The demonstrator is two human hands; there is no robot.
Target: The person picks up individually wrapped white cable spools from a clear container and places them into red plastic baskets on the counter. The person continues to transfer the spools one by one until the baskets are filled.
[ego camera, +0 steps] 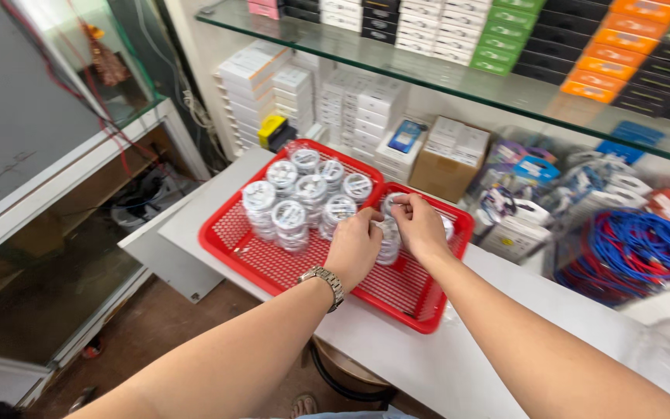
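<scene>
Both hands, left hand (354, 247) and right hand (419, 225), pinch a packet stack (388, 237) in the red tray (273, 268); about 8 stacks (304, 194) stand beside it, with half the tray bare.

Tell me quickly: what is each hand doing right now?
Left hand: closed on a stack of clear round packs in the red tray.
Right hand: fingers pinching the same stack's top.

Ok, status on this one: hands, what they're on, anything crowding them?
Left hand and right hand both on one stack of clear round cases in the red tray. More stacks close on the left, not touching.
</scene>
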